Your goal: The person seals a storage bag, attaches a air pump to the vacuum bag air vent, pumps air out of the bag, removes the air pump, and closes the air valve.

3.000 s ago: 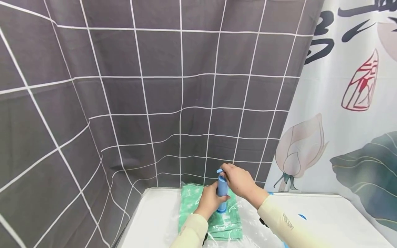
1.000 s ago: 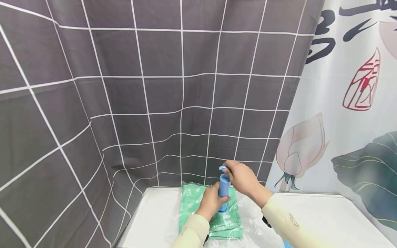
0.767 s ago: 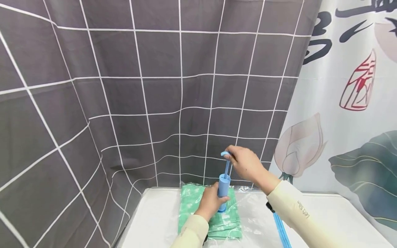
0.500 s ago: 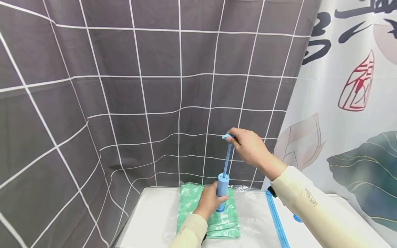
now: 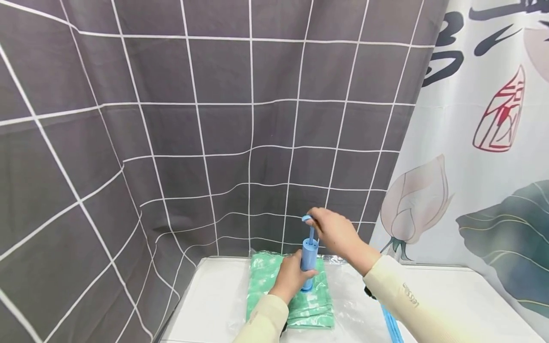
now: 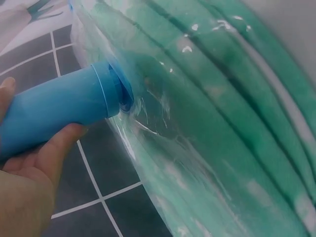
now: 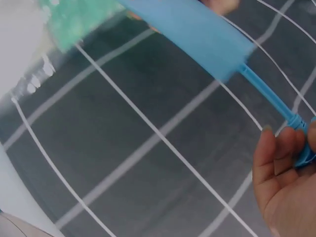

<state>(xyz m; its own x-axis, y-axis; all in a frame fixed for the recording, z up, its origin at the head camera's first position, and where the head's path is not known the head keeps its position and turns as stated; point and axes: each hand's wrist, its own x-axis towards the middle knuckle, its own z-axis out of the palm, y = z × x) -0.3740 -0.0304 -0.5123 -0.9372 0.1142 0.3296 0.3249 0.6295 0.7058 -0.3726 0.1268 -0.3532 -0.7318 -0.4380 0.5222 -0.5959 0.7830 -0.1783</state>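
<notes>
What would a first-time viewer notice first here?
Probably the bright blue pump, upright against the clear bag of green fabric on the white table. The left hand grips it, while the right hand holds the handle above. Behind them, a dark curtain with white grid lines fills much of the head view.

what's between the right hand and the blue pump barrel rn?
Just the thin blue rod, running from the end of the pump barrel to the handle in the right hand. Right wrist view shows it best; head view too.
</notes>
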